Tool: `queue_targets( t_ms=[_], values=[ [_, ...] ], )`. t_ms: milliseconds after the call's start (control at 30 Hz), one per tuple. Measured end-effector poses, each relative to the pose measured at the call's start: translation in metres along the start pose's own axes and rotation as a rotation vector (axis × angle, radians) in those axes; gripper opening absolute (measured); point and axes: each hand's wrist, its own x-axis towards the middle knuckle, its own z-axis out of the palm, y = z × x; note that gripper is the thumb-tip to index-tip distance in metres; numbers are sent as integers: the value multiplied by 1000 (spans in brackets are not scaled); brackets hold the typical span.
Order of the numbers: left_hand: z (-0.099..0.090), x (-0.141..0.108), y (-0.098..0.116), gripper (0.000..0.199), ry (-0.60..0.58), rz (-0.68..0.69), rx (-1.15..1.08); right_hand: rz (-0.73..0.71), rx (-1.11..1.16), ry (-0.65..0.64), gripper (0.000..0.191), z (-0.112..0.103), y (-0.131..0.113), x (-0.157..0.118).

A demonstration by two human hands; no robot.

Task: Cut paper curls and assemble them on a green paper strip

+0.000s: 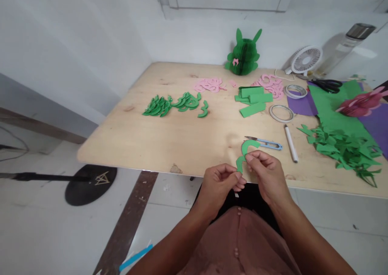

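1. I've got a curved green paper piece (pixel 246 152) pinched between both hands, held up just over the near edge of the surface (pixel 188 137)
2. left hand (pixel 220 184) fingers clamped on its lower end, right hand (pixel 266 172) fingers closed on it just above
3. blue thread snips (pixel 266 144) lie right behind it, white pen (pixel 291 143) beside those
4. further back: pile of green cutouts (pixel 172 103), folded green strips (pixel 253 99), pink cutouts (pixel 209 85), two tape rolls (pixel 281 113)
5. green scraps (pixel 342 150) off to the right, green paper bunny (pixel 243 53) by the wall
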Motion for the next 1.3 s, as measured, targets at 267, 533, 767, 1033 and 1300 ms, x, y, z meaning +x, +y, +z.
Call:
queue_targets(
  t_ms=[267, 533, 767, 1033, 1300],
  values=[
    [0, 0, -2, 17, 6, -16, -29, 0, 22, 3, 16, 0, 2, 0],
    [-7, -1, -1, 22, -1, 7, 18, -35, -56, -2, 18, -1, 3, 0],
    [-7, 9, 15, 16, 93, 165, 39, -79, -123, -35, 16, 0, 2, -3],
    [5, 17, 24, 11, 110, 208, 44, -85, -173, -91, 18, -2, 4, -4],
    [6, 19, 23, 10, 114, 220, 66, -87, -187, -99, 20, -4, 6, -4]
  ],
)
